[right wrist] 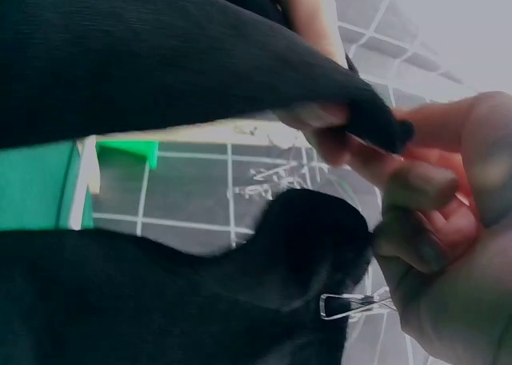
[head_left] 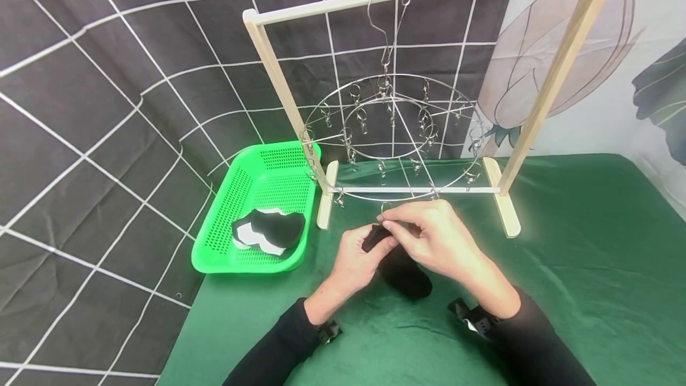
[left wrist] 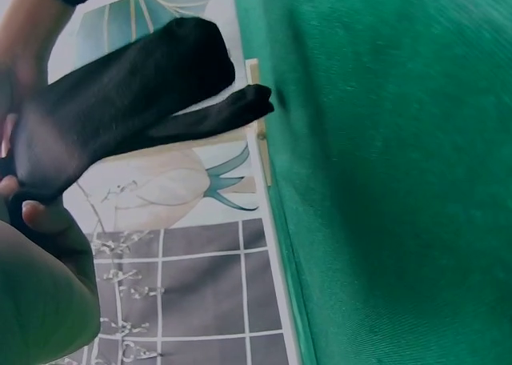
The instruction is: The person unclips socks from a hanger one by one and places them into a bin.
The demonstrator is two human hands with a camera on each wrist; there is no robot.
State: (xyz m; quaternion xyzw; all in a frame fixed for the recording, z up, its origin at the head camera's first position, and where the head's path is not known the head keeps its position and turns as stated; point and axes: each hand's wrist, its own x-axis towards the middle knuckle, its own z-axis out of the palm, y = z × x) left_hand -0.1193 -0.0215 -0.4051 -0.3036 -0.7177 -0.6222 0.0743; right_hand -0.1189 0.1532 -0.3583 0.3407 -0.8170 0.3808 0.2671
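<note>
Black sock fabric (head_left: 404, 273) hangs between the hands, close below the front rim of a round clip hanger (head_left: 398, 156). My left hand (head_left: 356, 258) grips its upper end, thumb across the front. My right hand (head_left: 445, 240) pinches the fabric's edge with thumb and forefinger. In the left wrist view the sock (left wrist: 132, 97) shows a broad part and a narrower one beside it. The right wrist view has one black length (right wrist: 176, 69) running to the right fingertips and a second (right wrist: 296, 253) beneath. A wire clip (right wrist: 352, 305) overlaps that lower piece beside the right hand.
A wooden stand (head_left: 557, 76) carries the hanger from its top bar, with several metal clips dangling. At left, a green basket (head_left: 252, 165) contains folded black and white pieces (head_left: 270, 231). Green cloth (head_left: 579, 290) covers the table; a grid-patterned curtain (head_left: 107, 136) rises behind.
</note>
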